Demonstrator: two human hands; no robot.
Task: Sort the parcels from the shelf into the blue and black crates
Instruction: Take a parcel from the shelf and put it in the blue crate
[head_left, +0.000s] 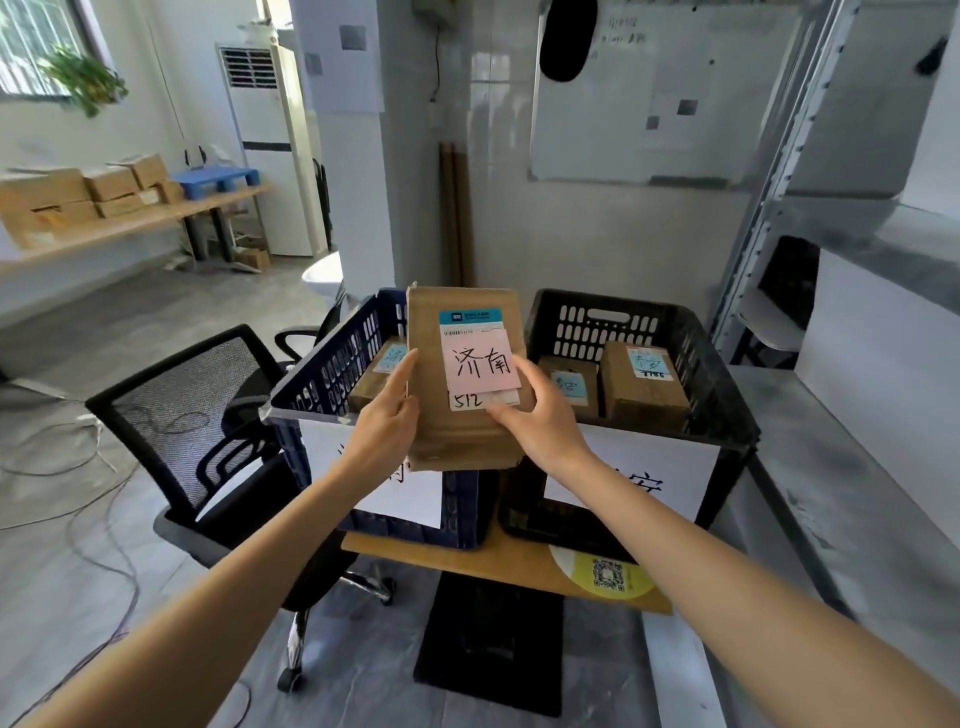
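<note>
Left hand (387, 421) and right hand (540, 415) are both gripping a cardboard parcel (467, 436) by its edges, right above where blue crate (332, 374) and black crate (717, 384) meet. Three sorted boxes (644, 384) are already sitting inside; can't tell how many are waiting.

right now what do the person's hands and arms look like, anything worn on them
The left hand and right hand are bare: no gloves, rings or watch visible. The left forearm and right forearm are bare too, with no sleeve in frame.
</note>
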